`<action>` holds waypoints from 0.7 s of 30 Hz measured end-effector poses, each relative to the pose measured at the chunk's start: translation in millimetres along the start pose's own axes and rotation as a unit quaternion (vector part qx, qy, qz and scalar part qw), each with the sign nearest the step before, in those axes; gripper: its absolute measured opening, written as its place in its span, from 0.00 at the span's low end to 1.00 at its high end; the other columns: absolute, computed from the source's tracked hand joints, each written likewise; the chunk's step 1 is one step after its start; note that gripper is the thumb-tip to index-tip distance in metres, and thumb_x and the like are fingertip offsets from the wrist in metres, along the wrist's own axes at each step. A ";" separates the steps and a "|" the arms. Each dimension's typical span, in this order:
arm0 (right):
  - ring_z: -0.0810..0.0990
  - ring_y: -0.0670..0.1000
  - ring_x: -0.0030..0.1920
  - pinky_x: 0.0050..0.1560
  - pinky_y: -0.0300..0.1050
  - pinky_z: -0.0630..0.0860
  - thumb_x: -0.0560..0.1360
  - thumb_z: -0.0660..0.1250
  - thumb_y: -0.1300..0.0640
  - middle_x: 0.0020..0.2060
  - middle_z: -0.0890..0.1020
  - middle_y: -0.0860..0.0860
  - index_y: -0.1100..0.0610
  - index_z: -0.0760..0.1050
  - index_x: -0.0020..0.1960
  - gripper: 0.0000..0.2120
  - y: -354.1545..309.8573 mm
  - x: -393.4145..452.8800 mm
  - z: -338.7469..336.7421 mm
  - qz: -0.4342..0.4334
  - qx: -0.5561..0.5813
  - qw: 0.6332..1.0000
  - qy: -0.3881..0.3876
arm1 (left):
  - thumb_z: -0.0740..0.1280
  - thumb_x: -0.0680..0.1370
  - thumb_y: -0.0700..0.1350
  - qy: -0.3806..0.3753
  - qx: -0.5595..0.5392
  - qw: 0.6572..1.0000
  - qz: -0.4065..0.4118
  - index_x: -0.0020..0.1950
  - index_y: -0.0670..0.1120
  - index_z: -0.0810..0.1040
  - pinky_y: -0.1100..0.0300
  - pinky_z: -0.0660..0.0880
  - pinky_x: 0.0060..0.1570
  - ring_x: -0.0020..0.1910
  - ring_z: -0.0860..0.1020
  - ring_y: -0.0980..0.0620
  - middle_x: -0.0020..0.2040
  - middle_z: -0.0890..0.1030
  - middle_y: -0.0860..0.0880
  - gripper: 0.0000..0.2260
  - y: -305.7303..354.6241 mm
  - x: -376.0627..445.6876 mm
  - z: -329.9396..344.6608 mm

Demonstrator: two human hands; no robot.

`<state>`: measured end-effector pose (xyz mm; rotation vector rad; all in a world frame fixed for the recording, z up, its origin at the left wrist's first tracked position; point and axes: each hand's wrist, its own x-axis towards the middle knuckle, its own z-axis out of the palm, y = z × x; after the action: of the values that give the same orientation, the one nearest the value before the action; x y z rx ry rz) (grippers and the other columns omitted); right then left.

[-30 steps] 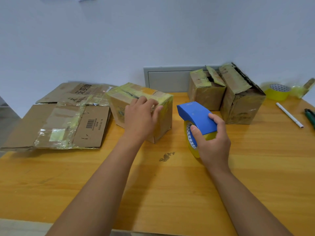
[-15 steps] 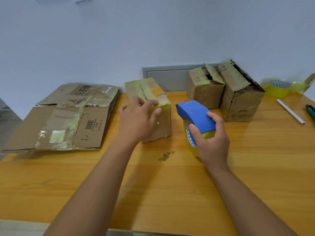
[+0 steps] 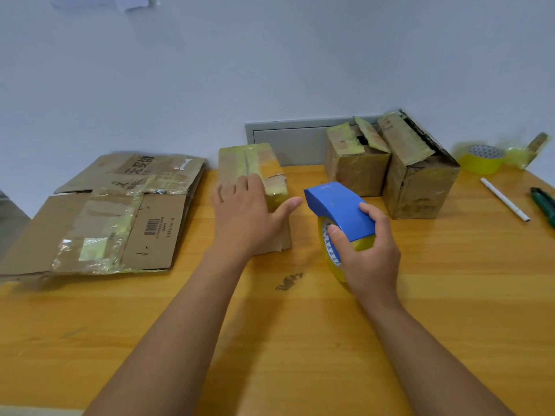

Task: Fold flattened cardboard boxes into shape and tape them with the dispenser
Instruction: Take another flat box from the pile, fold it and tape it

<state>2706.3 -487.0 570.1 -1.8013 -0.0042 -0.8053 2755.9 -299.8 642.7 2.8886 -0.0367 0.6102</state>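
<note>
The person's left hand (image 3: 247, 216) lies flat, fingers straight and spread, on the near end of a folded cardboard box (image 3: 255, 172) standing in the middle of the wooden bench (image 3: 300, 340); the box's long axis runs away from the person toward the wall, with a strip of yellowish tape along its top. Just to its right, apart from it, the right hand (image 3: 371, 253) grips a blue tape dispenser (image 3: 339, 207), fingers over the top and thumb pressed on the side of the yellow roll; the roll stands on edge on the bench and the dispenser's blue nose points up and to the left, toward the box. To the left lie flattened boxes (image 3: 120, 217), stacked, patched with shiny tape. At the back right stand two more taped boxes (image 3: 390, 172) side by side, touching. Further right sit a spare yellow tape roll (image 3: 482, 159), a white pen (image 3: 504, 202) and a green marker (image 3: 545, 205)
</note>
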 end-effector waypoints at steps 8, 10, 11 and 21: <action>0.74 0.43 0.57 0.53 0.36 0.73 0.72 0.77 0.50 0.56 0.75 0.40 0.52 0.72 0.67 0.26 0.2 -0.3 -1.2 0.004 0.000 1.000 0.004 | 0.57 0.79 0.57 0.041 -0.011 0.999 0.008 0.59 0.46 0.72 0.49 0.65 0.63 0.53 0.74 0.45 0.53 0.75 0.47 0.17 3.7 -4.0 -2.3; 0.75 0.45 0.57 0.53 0.39 0.74 0.72 0.77 0.51 0.57 0.75 0.43 0.52 0.72 0.67 0.26 0.1 -0.6 -0.6 0.006 0.001 1.000 0.002 | 0.57 0.79 0.51 0.005 -0.016 1.000 0.018 0.60 0.46 0.72 0.50 0.68 0.59 0.50 0.71 0.47 0.54 0.73 0.47 0.14 -10.6 -5.9 -15.7; 0.75 0.45 0.58 0.54 0.39 0.75 0.72 0.77 0.50 0.58 0.75 0.43 0.52 0.72 0.67 0.26 0.2 -0.5 -0.4 0.005 0.002 1.000 0.002 | 0.58 0.79 0.49 -0.008 -0.008 1.000 0.019 0.59 0.45 0.72 0.50 0.69 0.54 0.48 0.70 0.47 0.54 0.72 0.46 0.12 -18.5 -5.8 -22.2; 0.75 0.46 0.56 0.53 0.47 0.77 0.72 0.77 0.49 0.57 0.76 0.44 0.52 0.72 0.66 0.26 -2.3 -0.3 -0.8 0.010 0.001 1.000 0.008 | 0.62 0.81 0.57 -0.040 0.082 0.996 0.001 0.60 0.48 0.68 0.48 0.66 0.57 0.63 0.70 0.43 0.59 0.80 0.46 0.15 -32.7 15.7 -18.1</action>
<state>2704.9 -486.7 572.0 -1.7904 0.0230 -0.8062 2765.1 -264.0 659.5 3.0711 -0.0017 0.5217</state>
